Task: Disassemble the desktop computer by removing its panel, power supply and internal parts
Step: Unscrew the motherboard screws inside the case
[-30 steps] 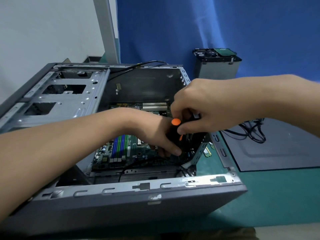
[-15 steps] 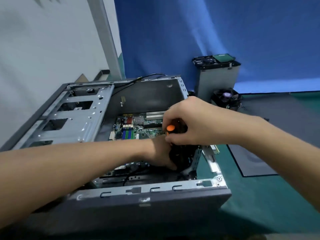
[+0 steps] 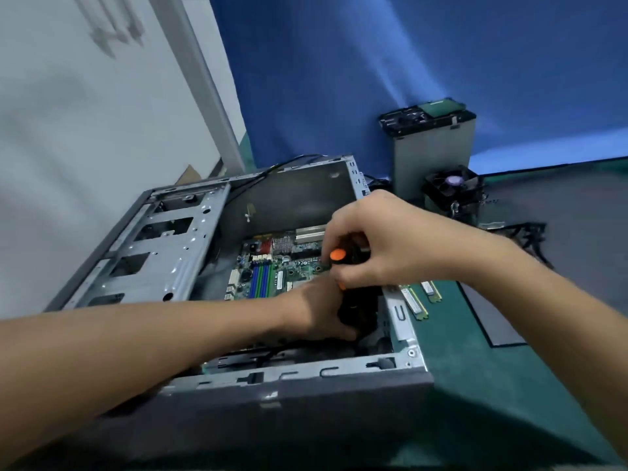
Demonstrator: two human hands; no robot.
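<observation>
Computer (image 3: pixel 289 396), right hand (image 3: pixel 384 246) around screwdriver (image 3: pixel 337 255)

One open grey metal computer case (image 3: pixel 306 375), one green motherboard (image 3: pixel 295 266), one orange-capped black screwdriver (image 3: pixel 338 255), two green memory sticks (image 3: pixel 414 303) (image 3: pixel 431 291) at right, one black cooling fan (image 3: pixel 453 186) and one grey metal box (image 3: pixel 431 147) far right.

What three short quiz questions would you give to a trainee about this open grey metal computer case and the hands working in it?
1. True or false: green memory sticks lie on the green mat outside the open grey metal computer case.
2. The right hand grips: A a black screwdriver with an orange cap; B a memory stick; C nothing.
3. Fill in: inside the case sits the green ___.
Key: 1 true; 2 A; 3 motherboard.
</observation>
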